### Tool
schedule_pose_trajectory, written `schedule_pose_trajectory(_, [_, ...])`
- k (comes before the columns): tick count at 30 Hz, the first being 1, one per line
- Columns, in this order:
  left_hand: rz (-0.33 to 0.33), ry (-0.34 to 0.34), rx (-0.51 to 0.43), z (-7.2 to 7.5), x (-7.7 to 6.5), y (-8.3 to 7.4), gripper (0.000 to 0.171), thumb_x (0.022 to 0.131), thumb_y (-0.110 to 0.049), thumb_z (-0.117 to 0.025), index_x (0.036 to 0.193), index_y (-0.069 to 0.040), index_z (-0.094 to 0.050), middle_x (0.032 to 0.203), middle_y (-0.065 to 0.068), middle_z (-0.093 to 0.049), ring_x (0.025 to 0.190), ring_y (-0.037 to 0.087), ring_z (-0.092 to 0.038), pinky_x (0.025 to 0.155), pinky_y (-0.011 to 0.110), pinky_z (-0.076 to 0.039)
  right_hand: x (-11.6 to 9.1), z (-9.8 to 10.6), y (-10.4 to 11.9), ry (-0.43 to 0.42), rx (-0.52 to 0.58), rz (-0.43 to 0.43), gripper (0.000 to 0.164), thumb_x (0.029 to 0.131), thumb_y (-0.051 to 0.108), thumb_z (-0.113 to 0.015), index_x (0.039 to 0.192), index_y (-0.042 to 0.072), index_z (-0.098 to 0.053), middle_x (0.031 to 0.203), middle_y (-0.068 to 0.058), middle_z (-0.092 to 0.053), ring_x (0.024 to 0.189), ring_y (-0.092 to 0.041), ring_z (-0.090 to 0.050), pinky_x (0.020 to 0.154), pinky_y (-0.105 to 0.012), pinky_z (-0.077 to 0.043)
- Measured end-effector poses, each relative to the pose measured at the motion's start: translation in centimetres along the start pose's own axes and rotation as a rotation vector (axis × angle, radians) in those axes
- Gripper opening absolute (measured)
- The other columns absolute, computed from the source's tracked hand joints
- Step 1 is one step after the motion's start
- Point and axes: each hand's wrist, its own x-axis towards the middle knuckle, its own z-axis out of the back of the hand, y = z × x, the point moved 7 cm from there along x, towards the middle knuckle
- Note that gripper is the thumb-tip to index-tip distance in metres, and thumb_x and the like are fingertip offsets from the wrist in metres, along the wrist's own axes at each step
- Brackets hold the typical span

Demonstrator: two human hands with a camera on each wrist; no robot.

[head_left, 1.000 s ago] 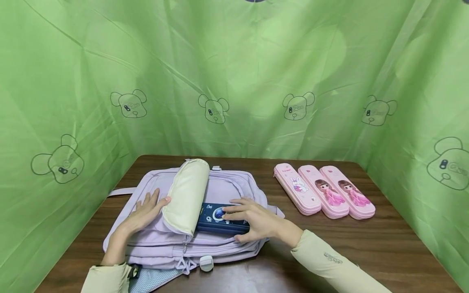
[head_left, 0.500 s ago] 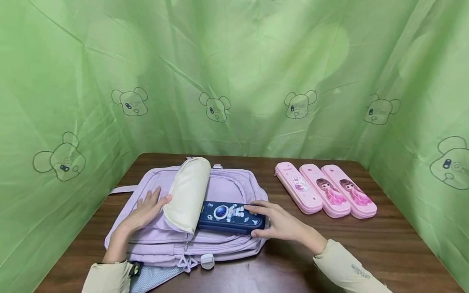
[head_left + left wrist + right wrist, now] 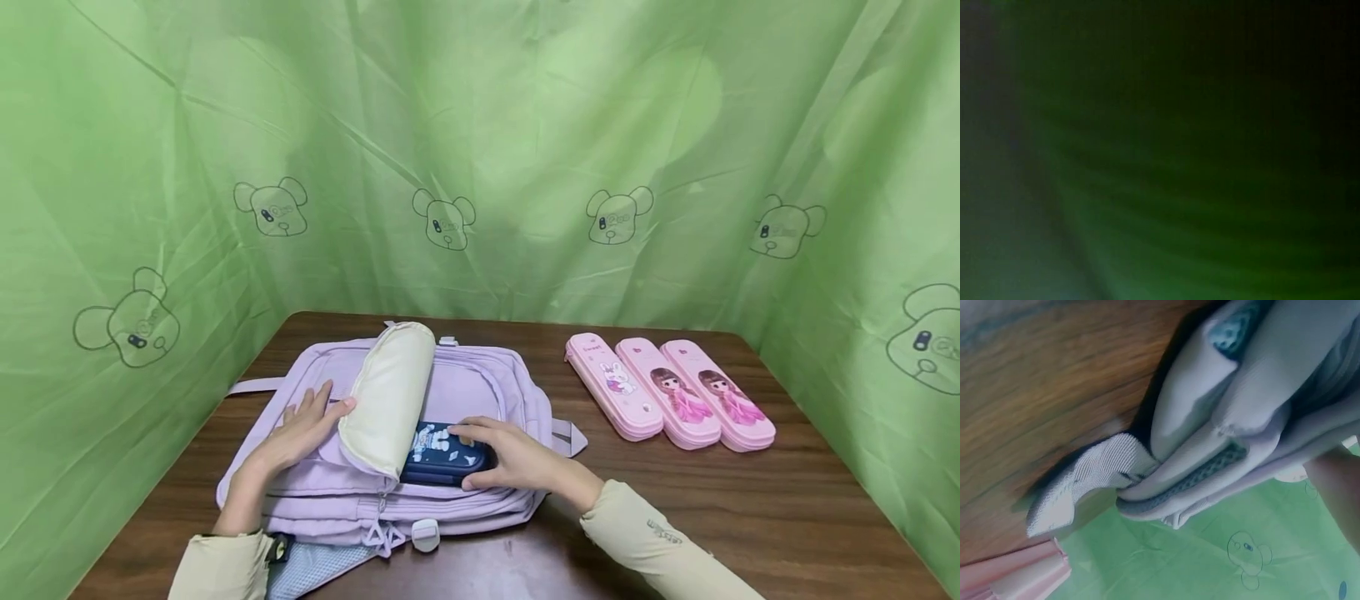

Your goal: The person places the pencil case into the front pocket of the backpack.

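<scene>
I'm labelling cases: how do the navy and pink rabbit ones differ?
The navy case has whitish prints on dark; the rabbit case, a bunny on pink. The right hand grips the navy case, partly hidden by the cream flap; the rabbit case lies uncovered on the table. Both have rounded corners.

A lavender fabric backpack point(image 3: 461, 392) lies on a dark brown wood-grain table point(image 3: 750, 517), its cream-lined fabric flap point(image 3: 386, 400) turned up across the middle. The left hand point(image 3: 298, 431) rests at the bag's 9 o'clock, fingers spread, thumb at the flap's edge. From 3 o'clock, the right hand point(image 3: 517, 457) grips the end of a dark blue, round-cornered case point(image 3: 442, 454) printed with an astronaut, its opposite end hidden by the flap. At the backpack's 3 o'clock, three slim pink round-ended cases point(image 3: 670, 393) lie side by side.
</scene>
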Motion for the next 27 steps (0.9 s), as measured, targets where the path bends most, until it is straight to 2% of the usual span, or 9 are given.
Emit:
schedule_pose_trajectory(5, [-0.007,-0.009,0.001,0.1,0.1,-0.1,0.09,0.092,-0.066,-0.024,0.148,0.002,-0.003,0.145,0.037,0.006,0.123,0.064,0.01,0.091,0.076,0.002,-0.6,1.0,0.1,-0.054,-0.003,-0.047,0.071,0.08,0.038,-0.072,0.137,0.005,-0.045,0.134,-0.01,-0.048,0.124,-0.021,-0.044,0.103,-0.036,-0.034])
schedule_pose_trajectory(9, [-0.008,-0.004,-0.011,0.0,0.0,0.0,0.09,0.092,-0.065,-0.025,0.148,0.002,-0.002,0.145,0.037,0.006,0.123,0.064,0.011,0.092,0.076,0.002,-1.3,1.6,0.0,-0.081,-0.048,-0.093,0.067,0.082,0.036,-0.071,0.134,0.003,-0.047,0.128,-0.01,-0.055,0.115,-0.019,-0.052,0.098,-0.035,-0.041])
schedule_pose_trajectory(13, [-0.021,-0.02,-0.016,0.1,0.0,-0.1,0.089,0.092,-0.064,-0.026,0.147,0.003,-0.004,0.146,0.037,0.003,0.125,0.063,0.009,0.093,0.075,0.002,-1.0,1.1,0.2,-0.095,-0.039,-0.113,0.067,0.082,0.033,-0.071,0.134,-0.001,-0.045,0.122,-0.013,-0.058,0.104,-0.018,-0.059,0.092,-0.032,-0.045])
schedule_pose_trajectory(19, [-0.096,-0.072,-0.036,0.3,0.4,-0.7,0.087,0.095,-0.058,-0.029,0.145,0.01,-0.008,0.146,0.035,-0.007,0.132,0.054,-0.001,0.1,0.068,-0.001,0.6,-0.3,1.1,-0.122,-0.041,-0.114,0.073,0.083,0.034,-0.07,0.138,-0.002,-0.039,0.131,-0.015,-0.052,0.108,-0.017,-0.057,0.096,-0.031,-0.042])
schedule_pose_trajectory(27, [-0.1,-0.092,-0.027,0.7,0.2,-1.0,0.085,0.096,-0.056,-0.031,0.143,0.012,-0.01,0.143,0.039,-0.01,0.129,0.058,-0.006,0.099,0.069,-0.007,1.4,-0.8,2.0,-0.16,-0.019,-0.142,0.075,0.081,0.031,-0.073,0.14,0.002,-0.038,0.122,-0.014,-0.059,0.098,-0.014,-0.061,0.091,-0.03,-0.046])
